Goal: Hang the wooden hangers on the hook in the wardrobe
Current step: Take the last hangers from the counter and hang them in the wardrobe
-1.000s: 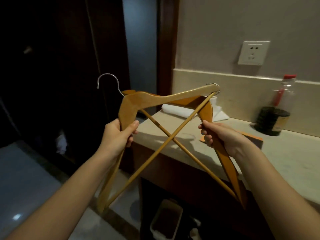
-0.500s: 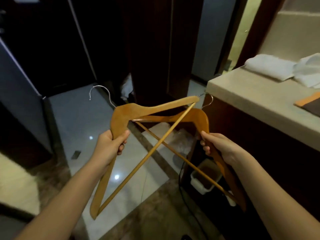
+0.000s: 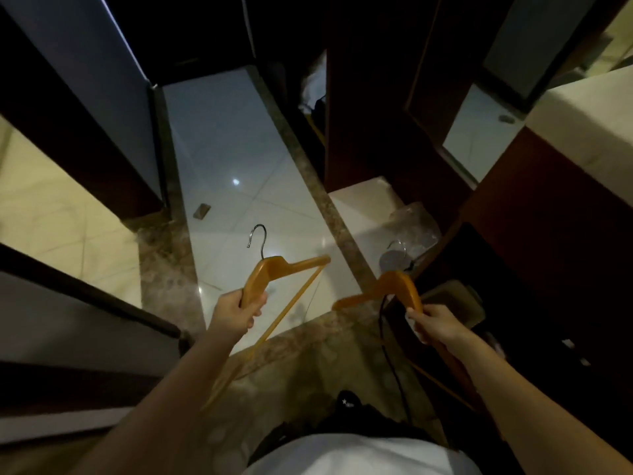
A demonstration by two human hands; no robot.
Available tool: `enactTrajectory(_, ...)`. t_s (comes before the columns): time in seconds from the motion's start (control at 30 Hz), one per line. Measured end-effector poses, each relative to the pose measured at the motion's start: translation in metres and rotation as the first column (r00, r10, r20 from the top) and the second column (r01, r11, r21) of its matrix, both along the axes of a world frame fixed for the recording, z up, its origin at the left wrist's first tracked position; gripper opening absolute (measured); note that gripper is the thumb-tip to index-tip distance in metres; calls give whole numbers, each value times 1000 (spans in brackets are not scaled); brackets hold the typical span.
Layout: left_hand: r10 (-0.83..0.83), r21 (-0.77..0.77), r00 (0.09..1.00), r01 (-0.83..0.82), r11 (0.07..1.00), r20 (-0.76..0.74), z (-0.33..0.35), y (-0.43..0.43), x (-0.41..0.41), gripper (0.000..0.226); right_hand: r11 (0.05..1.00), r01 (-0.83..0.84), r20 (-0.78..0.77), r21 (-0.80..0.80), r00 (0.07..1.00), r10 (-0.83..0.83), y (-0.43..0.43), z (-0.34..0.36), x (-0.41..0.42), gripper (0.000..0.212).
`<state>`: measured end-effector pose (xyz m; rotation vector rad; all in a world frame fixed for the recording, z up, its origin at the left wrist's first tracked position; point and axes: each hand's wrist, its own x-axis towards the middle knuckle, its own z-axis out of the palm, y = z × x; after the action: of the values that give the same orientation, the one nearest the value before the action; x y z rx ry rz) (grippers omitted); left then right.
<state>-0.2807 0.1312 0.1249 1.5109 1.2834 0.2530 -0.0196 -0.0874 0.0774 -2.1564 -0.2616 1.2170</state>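
L hand (image 3: 236, 311) curled round one wooden hanger (image 3: 274, 272) just left of the brown floor strip (image 3: 329, 214), R hand (image 3: 435, 325) gripping the other hanger (image 3: 394, 289) just right of it, held apart prob. so they don't tangle; wardrobe hook not in sight.

Arms stretched forward, apart; left hand (image 3: 236, 311) curled round left hanger (image 3: 274, 269), right hand (image 3: 436, 325) gripping right hanger (image 3: 394, 282)
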Motion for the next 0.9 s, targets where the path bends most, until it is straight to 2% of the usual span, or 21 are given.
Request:
enactTrajectory(0.1, 19, -64, 996, -24, 998, -85, -29, -8, -4, 21, 989, -85, 40, -120, 995, 91, -14, -37, 12, 13)
enactTrajectory(0.2, 39, -128, 987, -60, 990, -158, -54, -17, -15, 19, 970, -151, 42, -189, 986, 162, -29, -64, 15, 15)
enactTrajectory(0.27, 61, -168, 978, -96, 981, -201, -68, -25, -24, 18, 960, -170, 25, -223, 983, 180, -34, -72, 14, 23)
enactTrajectory(0.37, 76, -162, 952, -129, 978, -298, -86, -29, -42, 22, 945, -166, -16, -281, 986, 169, -37, -82, 14, 26)
enactTrajectory(0.5, 65, -192, 921, -148, 970, -384, -102, -21, -67, 14, 926, -200, -57, -319, 980, 191, -23, -93, 18, 27)
enactTrajectory(0.7, 65, -221, 883, -187, 957, -465, -117, 25, -92, 13, 911, -216, -77, -352, 976, 201, 52, -95, 21, 27)
enactTrajectory(0.9, 94, -244, 878, -231, 942, -468, -117, 104, -98, 11, 923, -255, -81, -289, 967, 241, 185, -71, 25, 17)
